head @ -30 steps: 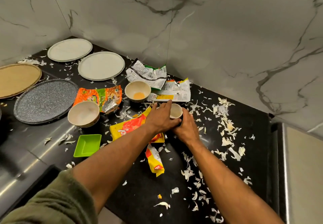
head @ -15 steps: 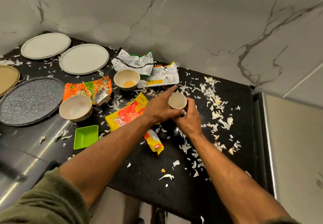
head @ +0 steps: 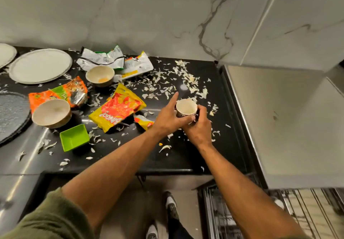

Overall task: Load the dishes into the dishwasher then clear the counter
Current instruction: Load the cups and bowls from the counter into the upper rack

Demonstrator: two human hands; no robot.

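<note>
- The cup (head: pixel 186 108) is coming up and travelling right, away from the wrappers (head: pixel 115 111).
- The left hand (head: pixel 167 119) is clamping it between thumb and fingers, with the forefinger sticking out straight. The right hand (head: pixel 200 128) is curling round its far side.
- It is probably clearing the counter (head: pixel 176 160), though the hands are hiding its base.
- The rack (head: pixel 232 214) is now showing at 5 o'clock, so loading is getting under way.
- A bowl (head: pixel 51 113) is waiting at 9 o'clock.

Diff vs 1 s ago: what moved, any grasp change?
The small cup moved right, away from the yellow snack packet, and seems lifted. The left hand and right hand still grip it; nothing was released. The bowls, plates and green dish stayed put.
</note>
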